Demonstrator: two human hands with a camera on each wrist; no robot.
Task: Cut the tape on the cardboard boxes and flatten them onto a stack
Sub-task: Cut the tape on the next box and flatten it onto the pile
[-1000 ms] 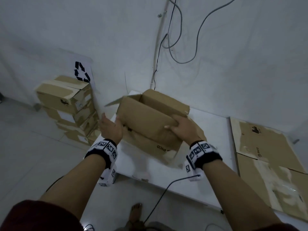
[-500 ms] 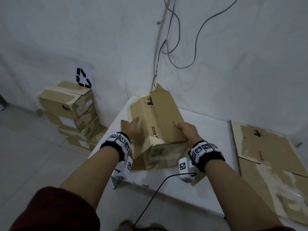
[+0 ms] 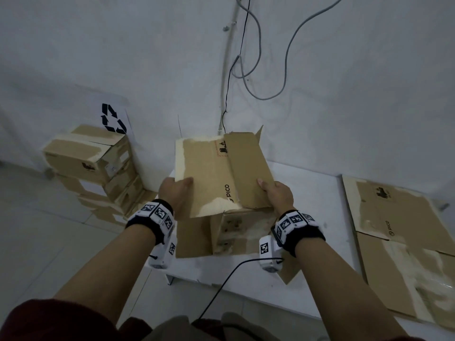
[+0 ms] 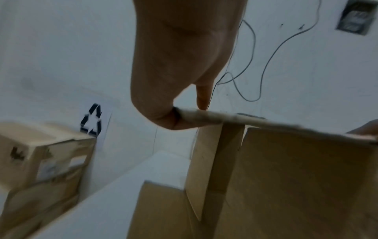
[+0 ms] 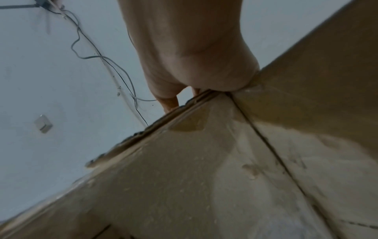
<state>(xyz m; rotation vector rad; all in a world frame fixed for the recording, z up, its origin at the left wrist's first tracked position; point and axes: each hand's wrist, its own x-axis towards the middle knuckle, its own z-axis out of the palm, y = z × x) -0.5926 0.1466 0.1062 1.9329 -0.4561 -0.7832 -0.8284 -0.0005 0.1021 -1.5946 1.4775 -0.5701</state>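
The cardboard box (image 3: 221, 173) is held above the near left corner of the white counter (image 3: 317, 193), its broad upper panel tipped up toward the wall, with "PICO" printed near the fold. The left hand (image 3: 173, 193) grips the panel's left edge: in the left wrist view the thumb lies on top and a finger (image 4: 184, 122) curls beneath the cardboard, so this grip pinches the box. The right hand (image 3: 277, 195) holds the right edge of the same panel; in the right wrist view its fingers (image 5: 167, 100) wrap over the cardboard rim, again pinching it. Below the panel the box's lower flaps hang open over the counter's near edge.

A stack of flattened boxes (image 3: 398, 242) lies at the right side of the counter, well apart from the held box. On the floor off the counter's left edge stands a pile of taped boxes (image 3: 93, 168) against the wall, under a recycling sign (image 3: 112, 118). Cables (image 3: 256, 70) hang down the wall behind the counter.
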